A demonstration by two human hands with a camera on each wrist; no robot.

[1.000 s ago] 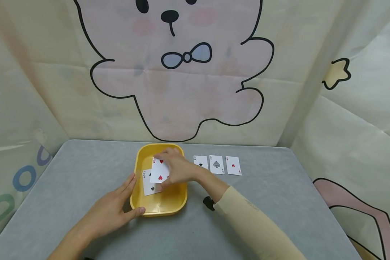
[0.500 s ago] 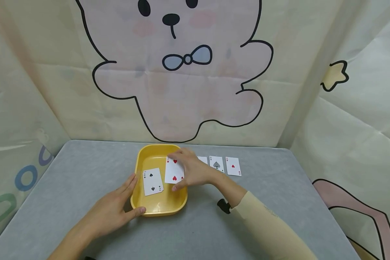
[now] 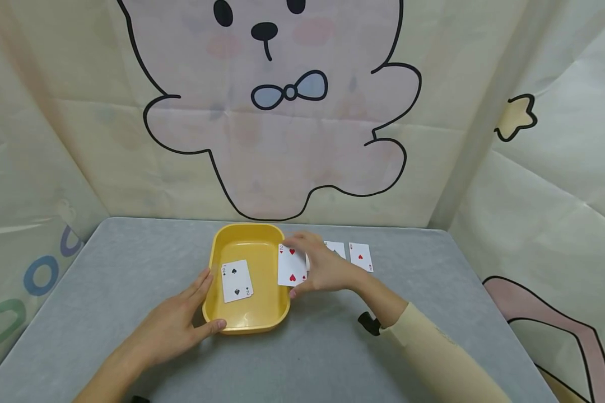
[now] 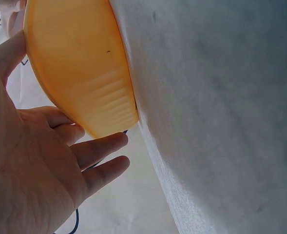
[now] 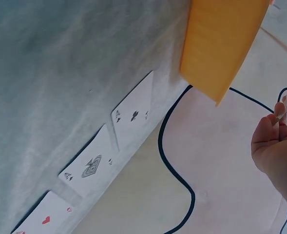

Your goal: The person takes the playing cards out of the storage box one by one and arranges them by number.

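Note:
My right hand [image 3: 327,267] pinches a two of hearts playing card [image 3: 288,267] by its upper and lower edges, over the right rim of the yellow tray [image 3: 247,319]. In the right wrist view, this hand [image 5: 277,151] is at the right edge and its card shows nearly edge-on. A two of spades [image 3: 236,282] lies face up in the tray, with the edge of another card peeking out beneath it. My left hand [image 3: 173,324] rests against the tray's left side and near corner, thumb on the front rim, fingers fairly straight in the left wrist view.
To the tray's right, three cards lie in a row on the grey table [image 3: 413,324]: an ace of clubs [image 5: 133,116], an ace of spades [image 3: 336,248] and an ace of hearts [image 3: 361,257]. A bear-printed curtain [image 3: 282,157] hangs behind the table.
My right hand has lifted the two of hearts off the two of spades and carried it rightward to the tray's right rim. The left hand stays where it was.

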